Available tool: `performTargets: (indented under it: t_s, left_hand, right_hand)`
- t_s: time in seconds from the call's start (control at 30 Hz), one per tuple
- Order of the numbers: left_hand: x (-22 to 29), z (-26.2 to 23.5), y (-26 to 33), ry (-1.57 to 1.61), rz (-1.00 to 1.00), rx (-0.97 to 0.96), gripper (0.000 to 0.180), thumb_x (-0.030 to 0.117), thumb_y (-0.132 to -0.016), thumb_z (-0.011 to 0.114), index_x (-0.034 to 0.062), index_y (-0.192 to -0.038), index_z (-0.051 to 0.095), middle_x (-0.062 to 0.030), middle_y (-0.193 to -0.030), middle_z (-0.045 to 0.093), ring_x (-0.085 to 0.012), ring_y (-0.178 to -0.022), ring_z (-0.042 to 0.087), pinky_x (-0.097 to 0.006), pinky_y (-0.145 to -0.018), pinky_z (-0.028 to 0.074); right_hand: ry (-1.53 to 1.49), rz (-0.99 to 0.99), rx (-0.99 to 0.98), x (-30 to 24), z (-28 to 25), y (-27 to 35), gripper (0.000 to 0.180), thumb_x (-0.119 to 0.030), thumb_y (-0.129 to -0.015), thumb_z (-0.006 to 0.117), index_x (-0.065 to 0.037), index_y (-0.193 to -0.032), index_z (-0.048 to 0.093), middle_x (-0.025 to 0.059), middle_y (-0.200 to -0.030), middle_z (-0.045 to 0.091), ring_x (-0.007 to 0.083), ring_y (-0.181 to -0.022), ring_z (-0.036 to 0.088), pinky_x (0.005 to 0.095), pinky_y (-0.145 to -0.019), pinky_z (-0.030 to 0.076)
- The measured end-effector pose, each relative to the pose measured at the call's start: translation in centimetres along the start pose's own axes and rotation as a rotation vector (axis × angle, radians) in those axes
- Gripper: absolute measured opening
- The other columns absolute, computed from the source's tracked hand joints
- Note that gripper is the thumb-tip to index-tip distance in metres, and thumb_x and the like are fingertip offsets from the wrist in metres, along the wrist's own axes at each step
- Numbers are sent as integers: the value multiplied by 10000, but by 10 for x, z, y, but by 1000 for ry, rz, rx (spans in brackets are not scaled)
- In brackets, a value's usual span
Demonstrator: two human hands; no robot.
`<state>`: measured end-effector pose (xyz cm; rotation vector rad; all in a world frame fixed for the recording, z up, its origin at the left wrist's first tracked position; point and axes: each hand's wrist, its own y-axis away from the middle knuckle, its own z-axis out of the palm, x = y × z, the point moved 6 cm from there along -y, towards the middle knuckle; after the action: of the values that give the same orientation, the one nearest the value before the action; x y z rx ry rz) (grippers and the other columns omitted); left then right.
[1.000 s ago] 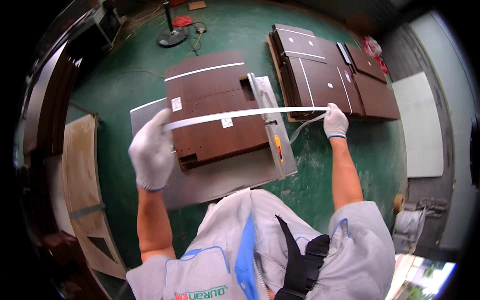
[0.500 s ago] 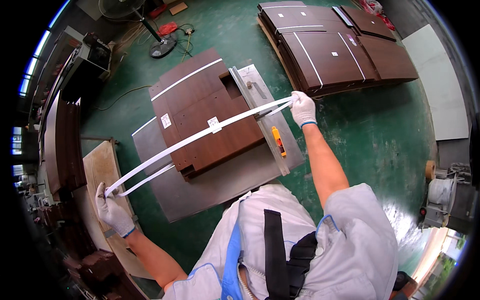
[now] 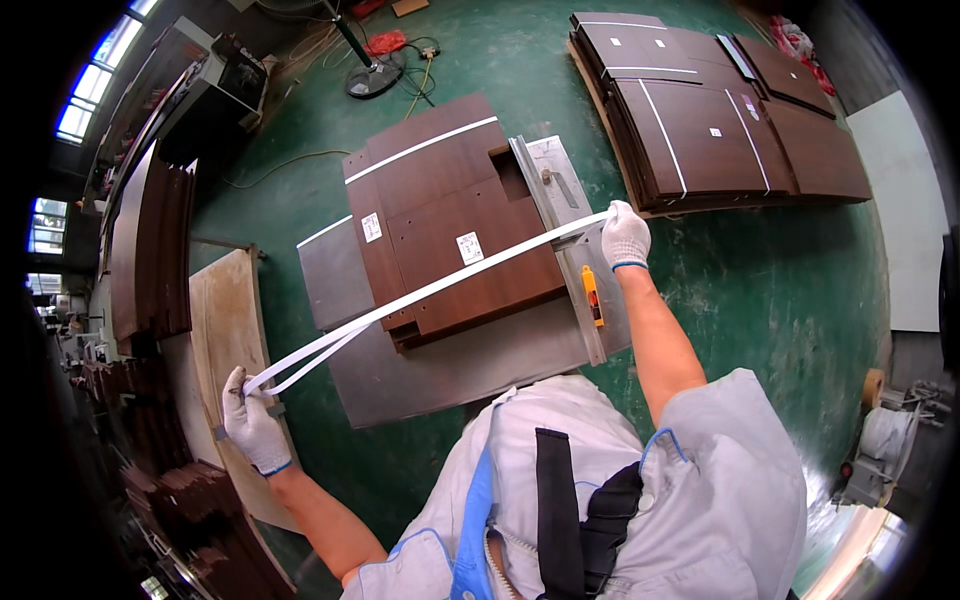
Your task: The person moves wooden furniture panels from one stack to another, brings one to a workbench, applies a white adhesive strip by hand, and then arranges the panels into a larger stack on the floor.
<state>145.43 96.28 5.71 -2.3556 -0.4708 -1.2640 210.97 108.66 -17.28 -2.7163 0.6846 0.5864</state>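
Note:
Between my two gloved hands a loop of white strap (image 3: 440, 287) is stretched across a stack of dark brown wood panels (image 3: 440, 210). My left hand (image 3: 254, 428), off the stack's left side, is closed on one end of the loop. Past the stack's right edge, my right hand (image 3: 626, 238) grips the other end. A second white strap (image 3: 425, 150) lies across the far part of the stack, and white labels (image 3: 470, 247) are on the top panels. The stack rests on a grey metal table (image 3: 480, 372). A metal rail (image 3: 570, 260) runs along its right side.
A yellow-orange cutter knife (image 3: 593, 297) lies by the rail. More strapped brown panels (image 3: 720, 130) are piled at the far right. A fan stand (image 3: 372, 75) and cables are on the floor at the back. A wooden board (image 3: 228, 330) stands left; a strap reel (image 3: 885, 433) is at right.
My view has shifted, so the scene sits further right. The strap loop has narrowed, its two strands lying closer together near the right hand. Both hands still hold its ends.

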Motion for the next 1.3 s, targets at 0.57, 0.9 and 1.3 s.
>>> performTargets:
  t_s: [0.57, 0.9, 1.3]
  left_hand:
    - [16, 25, 1, -17, -133, -22, 263, 17, -1057, 557, -32, -1298, 650, -61, -1050, 693, -115, -920, 656, -249, -838, 532]
    - [-19, 3, 0, -26, 56, -5, 214, 12, -997, 608, -25, -1172, 727, -68, -964, 735, -132, -886, 681, -273, -817, 539]
    - [-69, -9, -33, 43, 125, -139, 184, 6, -988, 633, -18, -1132, 744, -76, -895, 737, -118, -800, 669, -267, -743, 541]
  right_hand:
    - [-136, 68, -179, 8, 67, 16, 276, -282, -996, 567, -89, -1081, 746, 210, -1054, 735, 436, -1024, 689, 533, -904, 538]
    - [48, 189, -120, 12, 65, 17, 342, -308, -1057, 454, -65, -980, 681, 265, -915, 731, 483, -882, 714, 587, -759, 563]
    - [-171, 178, -255, 4, 122, 33, 461, -369, -1035, 477, -7, -1059, 761, 287, -1063, 720, 477, -1025, 684, 528, -892, 539]
